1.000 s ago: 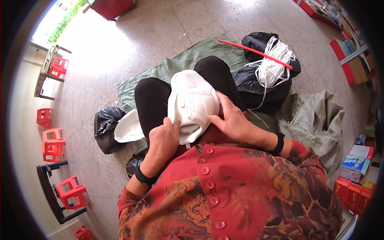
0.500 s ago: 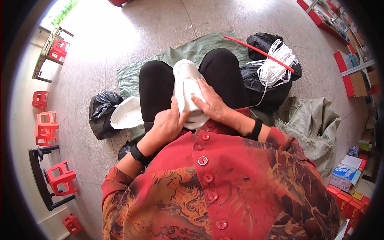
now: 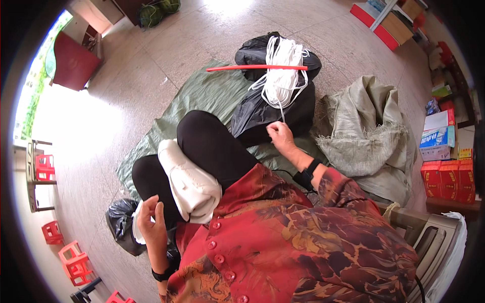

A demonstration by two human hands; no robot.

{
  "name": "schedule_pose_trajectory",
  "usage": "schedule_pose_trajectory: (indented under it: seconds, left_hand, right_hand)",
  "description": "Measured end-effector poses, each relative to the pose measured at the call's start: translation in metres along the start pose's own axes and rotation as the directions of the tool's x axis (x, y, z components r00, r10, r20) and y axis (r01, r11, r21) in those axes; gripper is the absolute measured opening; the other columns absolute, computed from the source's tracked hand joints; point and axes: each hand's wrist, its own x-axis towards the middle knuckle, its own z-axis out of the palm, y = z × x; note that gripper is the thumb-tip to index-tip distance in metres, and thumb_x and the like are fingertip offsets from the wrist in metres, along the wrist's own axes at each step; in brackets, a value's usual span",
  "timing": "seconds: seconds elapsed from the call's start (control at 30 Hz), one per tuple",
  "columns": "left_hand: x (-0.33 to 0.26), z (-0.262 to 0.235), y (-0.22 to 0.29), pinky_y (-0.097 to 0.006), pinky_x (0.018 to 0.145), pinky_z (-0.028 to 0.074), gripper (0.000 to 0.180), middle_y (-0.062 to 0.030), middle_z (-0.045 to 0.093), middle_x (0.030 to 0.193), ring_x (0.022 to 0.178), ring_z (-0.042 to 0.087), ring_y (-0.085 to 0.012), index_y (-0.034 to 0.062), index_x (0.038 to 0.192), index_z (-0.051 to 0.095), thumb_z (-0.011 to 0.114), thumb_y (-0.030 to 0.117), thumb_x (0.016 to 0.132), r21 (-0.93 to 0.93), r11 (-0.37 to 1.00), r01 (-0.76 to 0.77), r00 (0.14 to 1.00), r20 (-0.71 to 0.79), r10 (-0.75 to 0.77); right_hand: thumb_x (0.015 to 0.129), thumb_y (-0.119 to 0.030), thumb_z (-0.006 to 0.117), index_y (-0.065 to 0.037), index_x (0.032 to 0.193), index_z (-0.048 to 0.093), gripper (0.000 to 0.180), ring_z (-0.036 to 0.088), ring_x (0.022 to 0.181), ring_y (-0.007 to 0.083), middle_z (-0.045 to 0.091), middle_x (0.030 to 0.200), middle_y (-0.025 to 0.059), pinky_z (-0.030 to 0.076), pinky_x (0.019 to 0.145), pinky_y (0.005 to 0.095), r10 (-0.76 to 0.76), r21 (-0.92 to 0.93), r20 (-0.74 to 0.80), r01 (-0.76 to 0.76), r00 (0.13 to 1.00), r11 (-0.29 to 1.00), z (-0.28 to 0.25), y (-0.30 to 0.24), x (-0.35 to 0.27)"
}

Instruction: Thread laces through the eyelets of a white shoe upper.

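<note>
Clearly the right hand reaches out to the bundle of white cord, fingers pinched on one strand that hangs down from it; the grip looks closed on that strand, though the fingertips are small in view. The cord lies draped in a loose hank over a black bag, with a red rod laid across its top. The bag sits on a green tarp spread over the floor, just beside a grey woven sack.

The left hand is raised by the left knee, fingers half curled and apart. It seems to hold nothing, though a thin thread would be too fine to see. A white padded piece rests across the lap between the thighs, untouched by either hand.

By my judgement the cord is light, limp and thin, so it will snag and tangle if pulled from the middle of the hank. A single free end, pinched between thumb and forefinger, is the sound place to hold it. The padded piece looks soft and light too; it would fold under its own weight, so it is best gripped along an edge or seam.
</note>
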Motion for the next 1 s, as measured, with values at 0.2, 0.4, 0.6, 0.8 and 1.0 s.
schedule_pose_trajectory:
  seconds: [0.2,0.4,0.6,0.8,1.0]
  left_hand:
    - [0.007,0.012,0.017,-0.028,0.065,0.047,0.008,-0.0071,0.061,0.078,0.071,0.059,-0.0157,-0.0009,0.093,0.066,0.066,0.001,0.086,0.074,0.994,-0.083,0.997,0.018,0.082]
    - [0.018,0.014,0.032,-0.031,0.064,0.046,0.002,-0.0093,0.059,0.076,0.069,0.059,-0.0197,-0.0002,0.087,0.065,0.066,-0.001,0.085,0.08,0.976,-0.2,0.98,0.013,0.2]
    - [0.036,0.033,0.048,-0.034,0.062,0.045,0.008,-0.0098,0.057,0.073,0.067,0.056,-0.024,0.0001,0.085,0.065,0.067,-0.004,0.079,0.09,0.915,-0.393,0.917,0.115,0.383]
    - [0.033,0.029,0.053,-0.033,0.061,0.044,0.007,-0.0098,0.056,0.07,0.064,0.056,-0.0209,-0.0014,0.086,0.066,0.067,-0.003,0.08,-0.013,0.959,-0.284,0.955,0.088,0.284]
    - [0.051,0.033,0.099,-0.029,0.064,0.046,0.017,-0.0113,0.064,0.079,0.067,0.058,-0.0173,-0.0047,0.099,0.066,0.061,0.009,0.091,-0.174,0.974,-0.146,0.931,0.308,0.195]
  right_hand:
    - [0.082,-0.03,0.069,-0.008,0.129,0.053,0.054,0.048,0.12,0.037,0.041,0.138,0.0172,0.042,0.102,0.0426,-0.066,-0.463,0.01,0.063,0.998,0.884,0.006,0.079,0.04]
    - [0.083,-0.044,0.066,-0.004,0.124,0.06,0.058,0.047,0.122,0.0392,0.054,0.129,0.0185,0.038,0.105,0.044,0.038,-0.369,0.179,0.031,0.983,0.929,0.02,0.076,0.05]
    - [0.083,-0.047,0.067,-0.011,0.126,0.063,0.056,0.05,0.124,0.0353,0.054,0.133,0.0191,0.04,0.104,0.0421,0.075,-0.487,0.225,0.045,0.972,0.872,0.018,0.088,0.075]
    - [0.095,-0.03,0.057,-0.001,0.102,0.071,0.033,0.065,0.081,0.0126,0.071,0.093,0.0051,0.052,0.078,0.0288,-0.082,0.202,0.476,-0.018,0.876,0.979,0.016,-0.006,0.036]
    - [0.095,-0.019,0.059,0.0,0.11,0.065,0.025,0.065,0.09,0.0154,0.063,0.107,0.0078,0.052,0.081,0.0295,-0.454,0.555,0.738,-0.067,0.5,0.829,-0.061,-0.214,-0.074]
